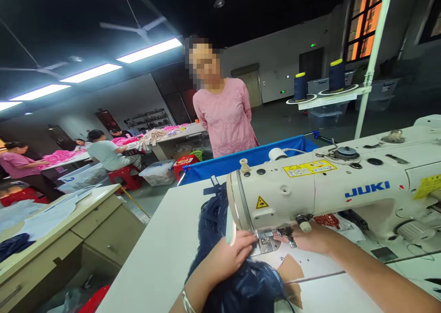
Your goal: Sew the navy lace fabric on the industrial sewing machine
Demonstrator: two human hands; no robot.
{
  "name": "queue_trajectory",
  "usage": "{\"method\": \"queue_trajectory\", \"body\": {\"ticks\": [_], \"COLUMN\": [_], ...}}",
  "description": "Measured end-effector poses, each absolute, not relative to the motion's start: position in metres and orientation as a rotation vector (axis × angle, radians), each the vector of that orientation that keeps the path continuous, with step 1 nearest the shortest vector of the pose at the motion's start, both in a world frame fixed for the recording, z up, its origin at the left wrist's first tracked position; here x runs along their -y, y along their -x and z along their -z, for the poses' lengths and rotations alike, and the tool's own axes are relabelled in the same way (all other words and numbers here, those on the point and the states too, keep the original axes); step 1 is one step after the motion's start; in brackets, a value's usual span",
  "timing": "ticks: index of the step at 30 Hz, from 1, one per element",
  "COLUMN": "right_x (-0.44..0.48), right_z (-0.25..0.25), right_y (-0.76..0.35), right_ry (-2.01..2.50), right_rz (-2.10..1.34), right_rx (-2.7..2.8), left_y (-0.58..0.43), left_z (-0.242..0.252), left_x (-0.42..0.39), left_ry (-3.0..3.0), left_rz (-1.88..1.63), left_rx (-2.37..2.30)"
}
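Note:
A white JUKI sewing machine (330, 180) stands on a white table. Navy blue lacy fabric (253, 283) is bunched on the left side of its head, with thin straps at the back, and spills toward me. My left hand (230, 255) is closed on this fabric, its bent fingertips beside the needle plate (268, 245). Reaching in from the right, my right hand (308, 238) lies behind the presser foot parts and a knob. Its fingertips are largely hidden, so what they hold does not show. Brown paper-like pieces (291, 269) lie in front of the plate.
Behind the machine hangs a blue cloth trough (220, 168), and a person in pink (223, 115) stands beyond it. Two navy thread cones (300, 87) sit on a stand at right. A wooden desk (69, 239) is at left. Several people work at tables farther back.

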State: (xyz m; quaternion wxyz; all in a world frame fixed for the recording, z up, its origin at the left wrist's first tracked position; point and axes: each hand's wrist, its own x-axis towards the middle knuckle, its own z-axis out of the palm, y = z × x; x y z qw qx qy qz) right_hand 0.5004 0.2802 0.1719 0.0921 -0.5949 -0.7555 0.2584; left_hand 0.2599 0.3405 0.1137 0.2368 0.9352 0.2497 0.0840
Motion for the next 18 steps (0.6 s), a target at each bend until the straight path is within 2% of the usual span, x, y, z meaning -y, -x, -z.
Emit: {"method": "queue_trajectory", "body": {"ticks": [7, 10, 14, 18], "right_x": [-0.266, -0.267, -0.269, -0.264], "right_z": [-0.191, -0.184, -0.168, -0.137], "right_y": [-0.489, -0.490, -0.489, -0.477], "right_ry": [1.710, 1.782, 1.692, 1.595], "right_rz": [-0.623, -0.556, -0.426, -0.157], "right_rx": [2.404, 2.415, 2.430, 2.474], "left_y": [-0.213, -0.156, -0.082, -0.052], "left_z": [-0.186, -0.205, -0.191, -0.162], "left_x": [-0.329, -0.313, -0.287, -0.268], "left_ry": [-2.608, -2.477, -2.324, -2.290], "left_rz": [-0.192, -0.131, -0.115, -0.111], "left_rx": [-0.803, -1.094, -1.474, -1.592]}}
